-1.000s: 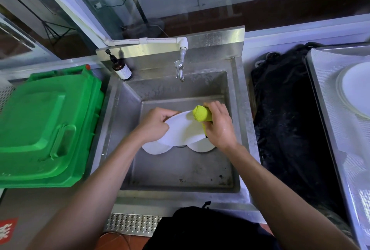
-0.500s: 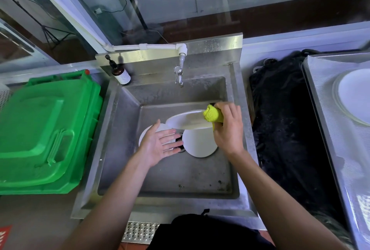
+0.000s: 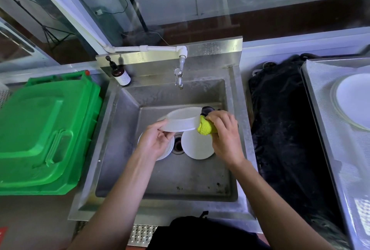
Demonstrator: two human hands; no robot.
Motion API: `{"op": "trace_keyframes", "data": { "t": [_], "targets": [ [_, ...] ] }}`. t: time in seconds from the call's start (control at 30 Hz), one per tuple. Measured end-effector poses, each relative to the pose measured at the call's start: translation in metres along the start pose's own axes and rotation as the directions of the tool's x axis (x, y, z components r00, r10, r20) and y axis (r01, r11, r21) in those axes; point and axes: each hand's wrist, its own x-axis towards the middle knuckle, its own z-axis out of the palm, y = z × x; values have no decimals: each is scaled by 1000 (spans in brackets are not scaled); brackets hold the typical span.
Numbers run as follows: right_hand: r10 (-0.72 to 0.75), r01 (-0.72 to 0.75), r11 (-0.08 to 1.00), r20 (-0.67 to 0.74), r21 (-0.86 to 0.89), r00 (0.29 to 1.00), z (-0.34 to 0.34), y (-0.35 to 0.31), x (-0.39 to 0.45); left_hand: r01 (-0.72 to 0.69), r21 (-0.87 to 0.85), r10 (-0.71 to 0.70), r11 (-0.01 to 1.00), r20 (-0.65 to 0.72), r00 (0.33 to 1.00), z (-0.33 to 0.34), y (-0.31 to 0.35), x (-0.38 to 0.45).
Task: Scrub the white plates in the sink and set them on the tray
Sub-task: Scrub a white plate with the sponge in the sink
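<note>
- Head view: you are holding one white plate (image 3: 181, 119) above the sink (image 3: 166, 169), just behind the drain (image 3: 178, 144), and well clear of the tray (image 3: 320, 97) far to the drain's right.
- Your left hand (image 3: 155, 142) is pinching the plate's left rim, thumb over the top edge and fingers curled beneath, probably to steady it against the scrubbing pressure.
- Your right hand (image 3: 225, 133) is clamping the yellow-green sponge (image 3: 206, 127) against the plate's right rim, fingers curled over the sponge; a dark pad (image 3: 207, 109) is peeking out behind your knuckles.
- The plate is tilting, its underside facing you and its near edge lowest; seen this way, its long axis is running left to right across the drain. I judge you are working the rim and back.
- Two more white plates are lying flat on the sink floor: one (image 3: 197, 145) just right of the drain, one (image 3: 170, 149) just left of it and mostly hidden under your left hand.
- On the tray, a stack of finished plates (image 3: 354, 99) is already sitting, so the job is looking partly done.
</note>
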Motion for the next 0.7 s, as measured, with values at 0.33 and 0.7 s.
{"op": "trace_keyframes", "data": {
  "t": [0.33,0.7],
  "targets": [
    [55,-86,982,180,168,982,-9,1,5,-155,36,153,987,47,987,-4,7,-1],
    [282,-397,834,323,383,903,-11,-31,29,-152,180,156,972,-9,988,0,-9,-6]
  ]
}}
